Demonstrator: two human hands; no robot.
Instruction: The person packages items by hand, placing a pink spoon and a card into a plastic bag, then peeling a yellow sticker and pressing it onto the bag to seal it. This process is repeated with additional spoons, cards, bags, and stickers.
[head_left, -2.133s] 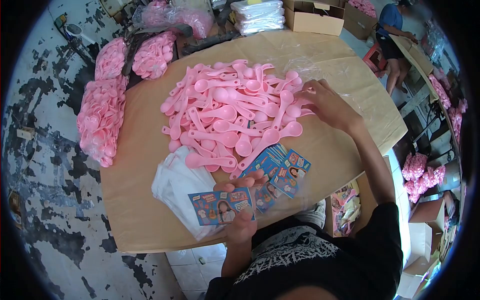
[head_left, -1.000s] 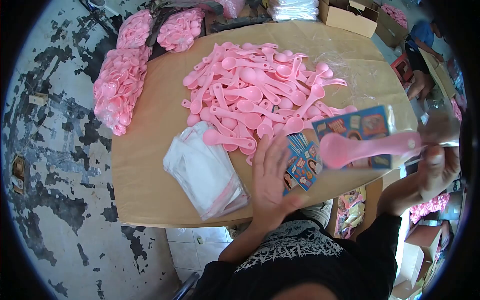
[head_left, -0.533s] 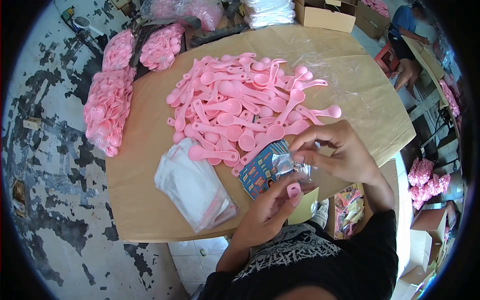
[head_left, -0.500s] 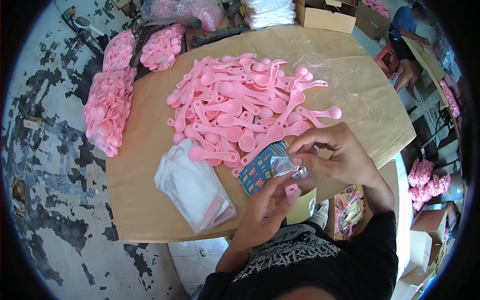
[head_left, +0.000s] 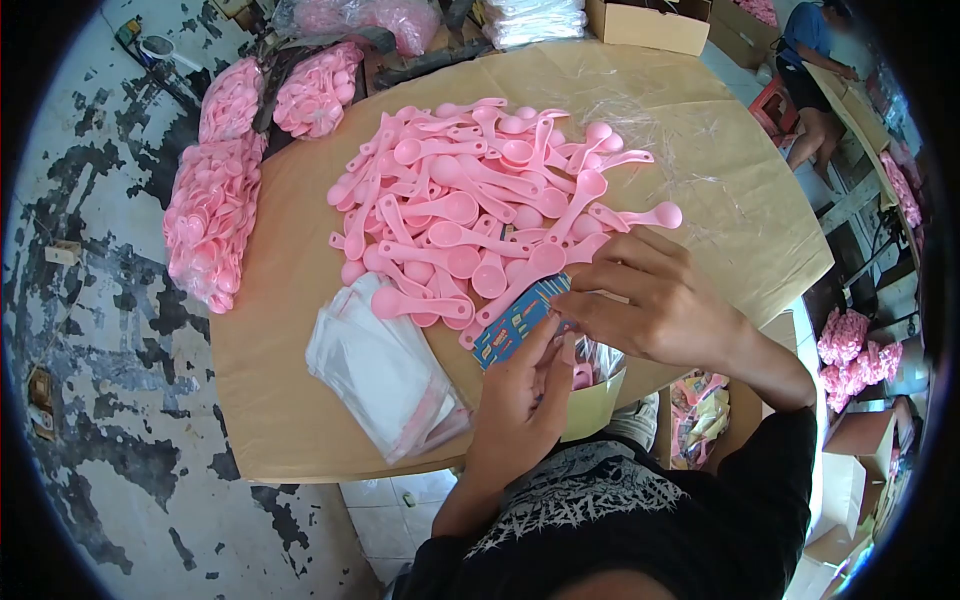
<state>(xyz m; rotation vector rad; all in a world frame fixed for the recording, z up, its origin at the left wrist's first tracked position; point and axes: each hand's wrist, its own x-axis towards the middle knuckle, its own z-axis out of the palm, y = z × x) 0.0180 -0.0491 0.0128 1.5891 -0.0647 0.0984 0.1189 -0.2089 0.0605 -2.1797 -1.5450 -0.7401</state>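
My left hand [head_left: 522, 395] is closed round a clear plastic bag [head_left: 603, 360], with a pink spoon [head_left: 582, 376] showing in or behind it. The fingers of my right hand [head_left: 640, 300] pinch close to the left fingertips, at the bag's upper end; what they grip is too small to tell. Blue printed cards [head_left: 515, 325] lie fanned just left of the hands. A large heap of pink spoons [head_left: 450, 205] covers the table beyond. To the left lies a stack of clear bags [head_left: 375, 365], one spoon resting on its top edge.
The brown-covered table [head_left: 275, 400] has loose plastic scraps [head_left: 690, 180] at right. Filled spoon bags [head_left: 215, 215] stand at left. An open box [head_left: 700, 420] of packed pieces is below the right edge. Another person [head_left: 812, 90] sits at the far right.
My right hand has turned palm down and moved closer to my left fingertips. My left hand has tilted more upright, and the clear bag now hangs lower, to its right.
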